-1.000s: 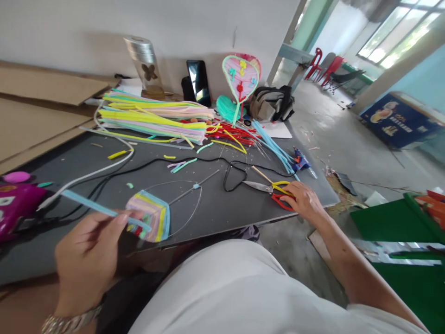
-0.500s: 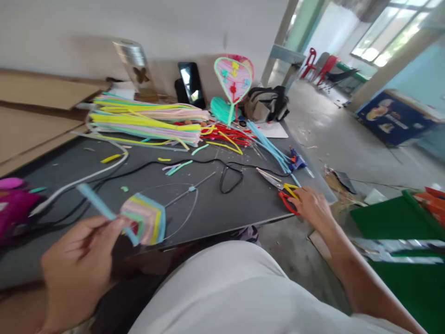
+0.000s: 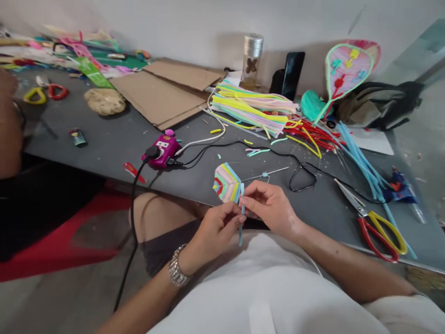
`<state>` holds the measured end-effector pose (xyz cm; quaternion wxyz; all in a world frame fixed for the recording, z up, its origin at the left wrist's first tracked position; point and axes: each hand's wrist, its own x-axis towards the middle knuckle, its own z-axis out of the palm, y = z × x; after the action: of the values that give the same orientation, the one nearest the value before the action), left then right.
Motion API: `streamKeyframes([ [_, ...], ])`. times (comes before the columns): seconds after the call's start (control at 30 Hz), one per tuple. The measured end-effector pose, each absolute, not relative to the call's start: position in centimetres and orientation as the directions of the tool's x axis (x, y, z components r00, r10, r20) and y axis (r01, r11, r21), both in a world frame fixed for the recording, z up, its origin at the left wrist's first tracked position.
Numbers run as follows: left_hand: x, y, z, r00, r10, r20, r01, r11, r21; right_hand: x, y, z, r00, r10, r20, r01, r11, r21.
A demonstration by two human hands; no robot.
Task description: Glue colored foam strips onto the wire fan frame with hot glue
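My left hand and my right hand meet at the near edge of the dark table. Both pinch a light blue pipe cleaner that hangs down between them. It runs along the edge of a small woven patch of striped pipe cleaners on a thin wire frame. A silver watch sits on my left wrist.
Red-and-yellow scissors lie at the right. A pile of pastel pipe cleaners, red ones, blue ones, a finished fan, a jar, a phone, cardboard and a magenta plug crowd the table. Another person sits left.
My right hand left the scissors and came to the woven patch. My left hand brought the blue pipe cleaner to the patch edge. My view swung left.
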<state>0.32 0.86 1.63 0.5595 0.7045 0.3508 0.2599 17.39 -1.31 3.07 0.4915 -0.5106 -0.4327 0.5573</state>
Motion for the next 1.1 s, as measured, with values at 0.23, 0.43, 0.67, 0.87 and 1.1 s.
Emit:
streamKeyframes([
  [0.23, 0.4, 0.7, 0.2, 0.554, 0.833, -0.002, 0.237, -0.155, 0.959, 18.9, 2.5, 3.4, 0.020, 0.966, -0.258, -0.115, -0.254, -0.960],
  [0.43, 0.0, 0.8, 0.4, 0.676, 0.736, 0.036, 0.278, -0.299, 0.913, 20.7, 6.0, 2.9, -0.004, 0.949, -0.316, 0.023, -0.316, -0.949],
  [0.67, -1.5, 1.7, -0.1, 0.561, 0.760, 0.328, 0.344, -0.575, 0.742, 20.6, 11.3, 2.6, -0.003, 0.959, -0.283, 0.424, -0.255, -0.869],
  [0.87, -1.5, 4.0, -0.7, 0.603, 0.641, 0.475, 0.458, -0.765, 0.452, 19.8, 12.4, 2.0, 0.054, 0.972, -0.227, 0.723, -0.195, -0.663],
  [1.1, -1.0, 5.9, -2.1, 0.677, 0.594, 0.434, 0.485, -0.804, 0.344, 18.8, 11.7, 1.9, 0.010, 0.979, -0.203, 0.845, -0.117, -0.522],
])
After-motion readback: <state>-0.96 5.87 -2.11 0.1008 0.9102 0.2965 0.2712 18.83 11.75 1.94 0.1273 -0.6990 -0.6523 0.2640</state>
